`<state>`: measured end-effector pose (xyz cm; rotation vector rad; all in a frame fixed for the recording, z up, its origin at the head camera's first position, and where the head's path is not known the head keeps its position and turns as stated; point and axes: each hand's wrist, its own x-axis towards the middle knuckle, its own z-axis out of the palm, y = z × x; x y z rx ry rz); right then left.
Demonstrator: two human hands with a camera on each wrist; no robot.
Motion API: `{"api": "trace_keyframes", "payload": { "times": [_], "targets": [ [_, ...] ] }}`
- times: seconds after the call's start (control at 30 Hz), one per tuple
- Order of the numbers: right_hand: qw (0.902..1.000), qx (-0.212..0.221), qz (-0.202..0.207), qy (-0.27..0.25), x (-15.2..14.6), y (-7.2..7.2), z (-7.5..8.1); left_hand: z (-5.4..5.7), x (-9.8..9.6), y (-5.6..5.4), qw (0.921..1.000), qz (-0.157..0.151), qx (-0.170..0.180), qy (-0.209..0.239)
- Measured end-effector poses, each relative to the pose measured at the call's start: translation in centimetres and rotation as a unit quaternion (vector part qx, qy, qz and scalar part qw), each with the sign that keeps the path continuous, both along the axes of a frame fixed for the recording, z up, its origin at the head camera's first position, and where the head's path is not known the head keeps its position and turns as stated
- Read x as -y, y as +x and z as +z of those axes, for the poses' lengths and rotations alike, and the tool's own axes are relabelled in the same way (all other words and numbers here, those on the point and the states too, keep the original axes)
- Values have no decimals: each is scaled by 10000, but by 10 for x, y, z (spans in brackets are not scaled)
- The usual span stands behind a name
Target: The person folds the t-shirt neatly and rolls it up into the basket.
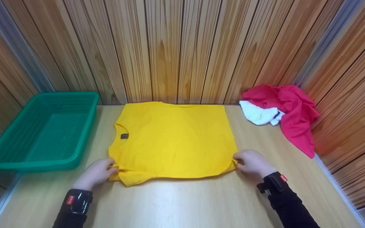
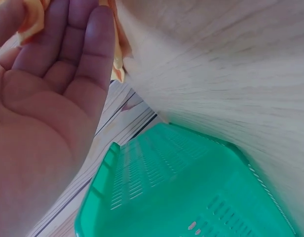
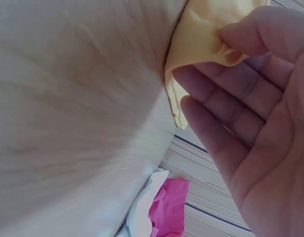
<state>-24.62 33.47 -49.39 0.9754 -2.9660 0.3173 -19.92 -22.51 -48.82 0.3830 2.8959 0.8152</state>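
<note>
A yellow T-shirt [image 1: 176,139] lies spread sideways on the table, its collar with a dark label toward the left. My left hand [image 1: 96,172] pinches the shirt's near edge by the collar end, where a sleeve flap folds over. At the near right corner my right hand [image 1: 252,161] pinches the hem. Thumb and fingers close on the yellow cloth [image 3: 204,39] in the right wrist view. In the left wrist view only a bit of yellow cloth shows by the left hand's fingertips [image 2: 100,29].
A green plastic basket [image 1: 40,165] stands on the left of the table [image 1: 169,205]. At the far right lie a crumpled red cloth [image 1: 296,110] and a white cloth [image 1: 258,114]. Wood-panelled walls [image 1: 176,50] close off the back and both sides.
</note>
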Motion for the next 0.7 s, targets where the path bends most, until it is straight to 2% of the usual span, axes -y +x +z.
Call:
{"api": "trace_keyframes", "payload": {
  "times": [0.07,0.27,0.4,0.7],
  "targets": [
    [9999,-76,54,39,0,1,0,0,0,0,10000,-25,-46,-13],
    [9995,-259,166,54,-3,5,-3,1,1,1,9999,90,124,14],
    [9990,-384,221,11,-6,9,-6,2,2,3,9999,29,121,48],
    [9992,-330,211,38,-8,17,-3,4,4,9,9997,-122,174,132]
  ]
}}
